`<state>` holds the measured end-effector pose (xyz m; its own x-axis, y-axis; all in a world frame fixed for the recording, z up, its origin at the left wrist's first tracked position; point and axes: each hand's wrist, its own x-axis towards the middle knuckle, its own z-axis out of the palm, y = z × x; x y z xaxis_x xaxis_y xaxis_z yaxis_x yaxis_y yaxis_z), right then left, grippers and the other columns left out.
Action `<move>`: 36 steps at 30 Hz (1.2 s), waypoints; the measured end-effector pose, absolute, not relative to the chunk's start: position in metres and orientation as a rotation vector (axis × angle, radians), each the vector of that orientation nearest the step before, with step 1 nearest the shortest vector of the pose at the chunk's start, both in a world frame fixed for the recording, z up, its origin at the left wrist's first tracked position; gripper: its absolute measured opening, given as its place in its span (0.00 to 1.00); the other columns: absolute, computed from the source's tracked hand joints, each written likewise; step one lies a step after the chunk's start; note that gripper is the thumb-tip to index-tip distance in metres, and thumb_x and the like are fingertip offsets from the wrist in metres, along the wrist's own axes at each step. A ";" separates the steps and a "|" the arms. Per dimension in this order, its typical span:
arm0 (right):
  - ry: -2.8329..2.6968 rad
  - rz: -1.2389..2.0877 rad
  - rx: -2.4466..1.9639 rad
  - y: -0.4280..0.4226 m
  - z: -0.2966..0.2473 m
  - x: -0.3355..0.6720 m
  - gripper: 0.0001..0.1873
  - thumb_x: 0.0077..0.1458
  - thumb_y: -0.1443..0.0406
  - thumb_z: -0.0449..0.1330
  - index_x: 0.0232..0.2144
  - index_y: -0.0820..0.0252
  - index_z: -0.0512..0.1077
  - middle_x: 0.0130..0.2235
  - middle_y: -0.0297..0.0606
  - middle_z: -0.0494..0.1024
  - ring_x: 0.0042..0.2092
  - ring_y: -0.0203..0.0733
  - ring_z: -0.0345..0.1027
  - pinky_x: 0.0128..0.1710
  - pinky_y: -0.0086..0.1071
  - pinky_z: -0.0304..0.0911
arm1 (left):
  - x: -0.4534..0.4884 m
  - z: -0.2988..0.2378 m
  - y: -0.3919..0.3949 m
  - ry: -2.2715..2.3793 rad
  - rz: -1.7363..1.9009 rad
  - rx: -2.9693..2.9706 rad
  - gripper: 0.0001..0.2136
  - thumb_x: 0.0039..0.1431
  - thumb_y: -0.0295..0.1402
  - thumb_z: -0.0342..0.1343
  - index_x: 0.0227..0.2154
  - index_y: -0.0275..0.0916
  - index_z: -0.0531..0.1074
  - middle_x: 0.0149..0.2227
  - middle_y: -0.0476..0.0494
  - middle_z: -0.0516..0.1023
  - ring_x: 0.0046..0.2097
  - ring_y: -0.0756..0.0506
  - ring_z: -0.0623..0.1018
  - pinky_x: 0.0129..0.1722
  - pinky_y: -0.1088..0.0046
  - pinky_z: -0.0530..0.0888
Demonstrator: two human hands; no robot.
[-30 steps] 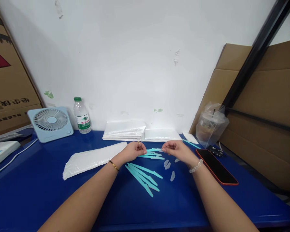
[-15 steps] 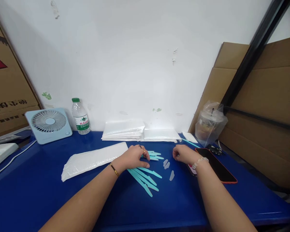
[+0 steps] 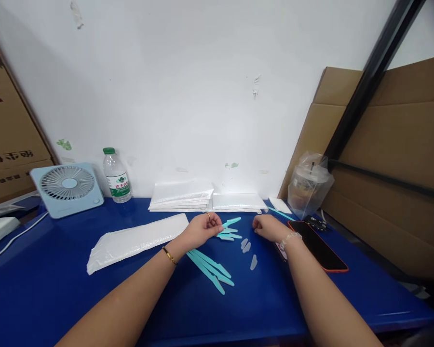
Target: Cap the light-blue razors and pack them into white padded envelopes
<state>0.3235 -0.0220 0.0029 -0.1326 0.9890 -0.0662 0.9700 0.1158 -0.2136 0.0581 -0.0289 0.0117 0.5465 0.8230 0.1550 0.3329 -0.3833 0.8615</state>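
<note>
My left hand [image 3: 197, 231] is closed in a pinch on the handle of a teal eyebrow razor [image 3: 233, 221], its blade end pointing right. Just below that razor lies a small group of teal razors [image 3: 232, 236], partly behind my fingers. A fan of more razors [image 3: 210, 271] spreads on the table under my left wrist. Several translucent blade caps [image 3: 253, 262] lie loose between my hands. My right hand [image 3: 269, 227] is closed to the right of the caps; its fingertips are curled away, so I cannot make out what they hold.
A white bubble mailer [image 3: 133, 243] lies left, with stacked mailers [image 3: 181, 195] along the wall. A fan [image 3: 68, 185] and bottle [image 3: 117, 180] stand back left. At right are a phone [image 3: 318, 246], a bagged drink cup [image 3: 307, 188] and cardboard [image 3: 394, 144].
My left hand has taken hold of a razor from the nearer fan and raised it over the farther group. My right hand stays closed in about the same place. The view has shifted slightly.
</note>
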 end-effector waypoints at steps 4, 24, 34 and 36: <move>-2.282 0.395 -1.894 -0.025 0.002 0.316 0.06 0.44 0.70 0.58 0.28 0.59 0.72 0.29 0.36 0.76 0.31 0.37 0.68 0.30 0.27 0.58 | 0.059 0.013 -0.028 0.885 0.747 1.808 0.14 0.51 0.44 0.55 0.31 0.37 0.66 0.26 0.50 0.69 0.30 0.51 0.72 0.33 0.74 0.68; -1.365 1.025 -1.063 -0.031 0.015 0.301 0.16 0.44 0.55 0.63 0.31 0.61 0.67 0.26 0.33 0.72 0.28 0.36 0.68 0.32 0.31 0.65 | 0.055 0.003 -0.021 0.886 0.770 1.801 0.14 0.51 0.43 0.56 0.31 0.36 0.66 0.26 0.50 0.70 0.30 0.51 0.71 0.32 0.75 0.68; -1.296 1.023 -0.972 -0.042 0.024 0.285 0.18 0.42 0.54 0.65 0.30 0.61 0.68 0.25 0.35 0.73 0.29 0.38 0.70 0.34 0.34 0.67 | 0.056 0.006 -0.023 0.904 0.768 1.754 0.15 0.50 0.44 0.56 0.31 0.36 0.66 0.25 0.49 0.69 0.30 0.51 0.71 0.33 0.74 0.69; -1.317 1.034 -0.976 -0.042 0.022 0.282 0.18 0.42 0.54 0.65 0.30 0.61 0.68 0.25 0.35 0.74 0.29 0.38 0.70 0.35 0.34 0.68 | 0.056 0.006 -0.023 0.897 0.769 1.755 0.15 0.50 0.44 0.56 0.31 0.36 0.66 0.26 0.49 0.70 0.30 0.51 0.71 0.32 0.74 0.69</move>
